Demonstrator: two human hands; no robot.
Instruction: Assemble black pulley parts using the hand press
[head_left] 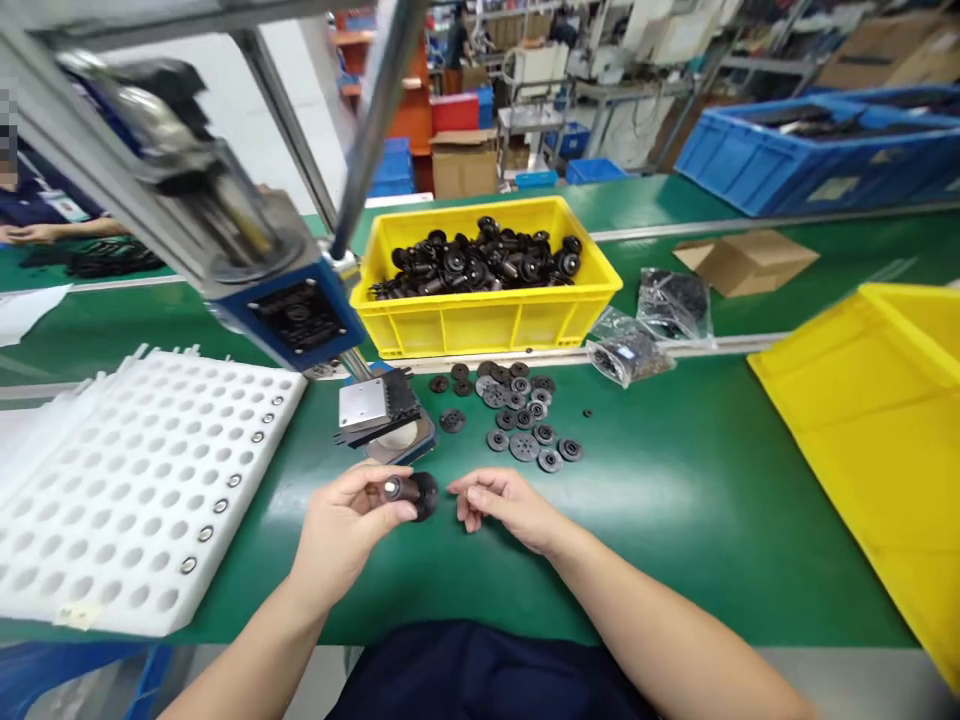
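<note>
Between the thumb and fingers of my left hand (341,525) is a dark cylindrical part with a round black flange (426,496). A small white tip shows at its near end. Just right of the flange, my right hand (504,505) hovers with fingers partly curled and apart, holding nothing that I can see. Several loose black discs (524,446) lie on the green table beyond my right hand. Behind my left hand stands a small press (300,315) with a silver block (363,404) on black fixture pieces under its ram.
A yellow bin (480,325) full of black parts stands behind the discs. White foam tray (135,490) at left holds several metal-ringed parts along its right edge. Plastic bags (634,355), an open carton (757,262) and another yellow bin (877,430) are at right. A co-worker (45,215) sits far left.
</note>
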